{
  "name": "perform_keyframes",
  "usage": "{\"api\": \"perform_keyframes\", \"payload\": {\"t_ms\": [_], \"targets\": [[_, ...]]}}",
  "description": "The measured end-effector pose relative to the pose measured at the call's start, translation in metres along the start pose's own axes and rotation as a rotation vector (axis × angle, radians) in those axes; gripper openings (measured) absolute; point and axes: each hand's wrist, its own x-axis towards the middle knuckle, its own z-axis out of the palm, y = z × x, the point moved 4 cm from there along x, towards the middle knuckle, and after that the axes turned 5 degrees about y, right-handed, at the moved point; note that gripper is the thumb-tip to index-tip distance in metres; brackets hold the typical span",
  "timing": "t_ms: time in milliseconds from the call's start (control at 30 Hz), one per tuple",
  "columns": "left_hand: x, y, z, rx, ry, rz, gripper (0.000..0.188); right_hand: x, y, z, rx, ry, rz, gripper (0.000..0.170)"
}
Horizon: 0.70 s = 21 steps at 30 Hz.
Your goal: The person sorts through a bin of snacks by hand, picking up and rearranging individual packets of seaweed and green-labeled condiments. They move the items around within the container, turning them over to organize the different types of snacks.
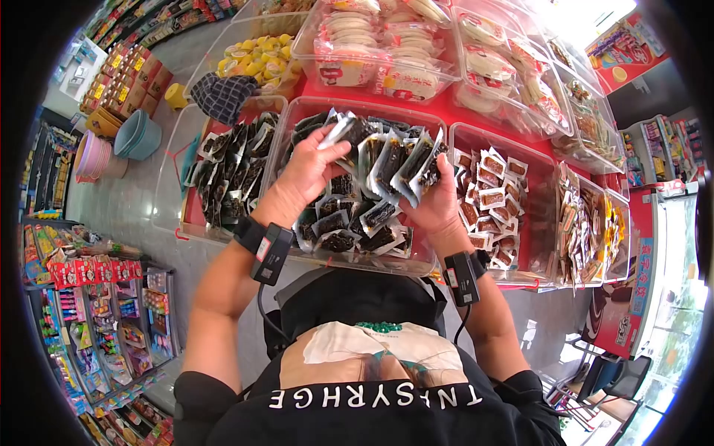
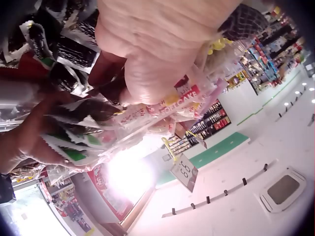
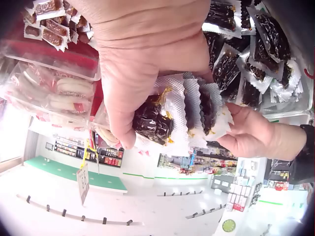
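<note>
We located the left hand [image 1: 309, 169] and the right hand [image 1: 433, 204] above a central clear bin [image 1: 349, 262]. The right hand was narrowed around a row of dark packets [image 1: 396, 165], with the thumb on one side and the palm beneath. The packets stood on edge, face to face, and their serrated seals pointed up. The left hand pinched a dark packet [image 1: 341, 134] between thumb and fingers at the left end of this row; we could not tell whether this packet touched its neighbours. Both held items were above the bin's contents, where loose dark packets [image 1: 338, 241] lay in a disordered layer.

We noted a second clear bin [image 1: 202, 234] of similar dark packets just beside the central bin on the left, with a checked cloth [image 1: 225, 97] over its rear corner. On the right, we found a clear bin [image 1: 541, 182] of small brown packets [image 1: 489, 180]. Behind these, on the red tabletop [image 1: 439, 110], we saw pale packs [image 1: 349, 44] with red print and yellow-wrapped items [image 1: 268, 59]. We recorded a black device [image 1: 272, 255] strapped to the left wrist and a matching unit [image 1: 462, 279] on the right.
</note>
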Motion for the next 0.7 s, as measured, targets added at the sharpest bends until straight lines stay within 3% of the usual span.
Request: {"api": "perform_keyframes", "payload": {"t_ms": [67,267,400,500,567,700], "targets": [[0.001,-0.016,-0.001,-0.069,-0.038,-0.108,0.024,0.006,0.002,-0.001,0.008,0.001,-0.032,0.056],[-0.004,-0.027,-0.003,-0.083,-0.079,-0.079,0.023,0.009,0.007,-0.002,-0.193,0.000,-0.137,0.059],[-0.004,-0.027,-0.002,-0.083,-0.097,-0.099,0.019,0.008,0.011,-0.007,-0.165,-0.130,-0.081,0.061],[-0.005,-0.019,0.004,0.101,0.023,-0.036,0.022,0.008,0.012,0.004,-0.176,-0.202,-0.050,0.053],[0.001,-0.017,0.004,0.287,0.076,0.044,0.024,0.011,0.010,0.011,-0.111,-0.026,-0.039,0.045],[0.002,-0.004,0.021,0.632,0.077,0.181,0.023,0.013,-0.002,0.014,-0.137,0.050,-0.056,0.047]]}}
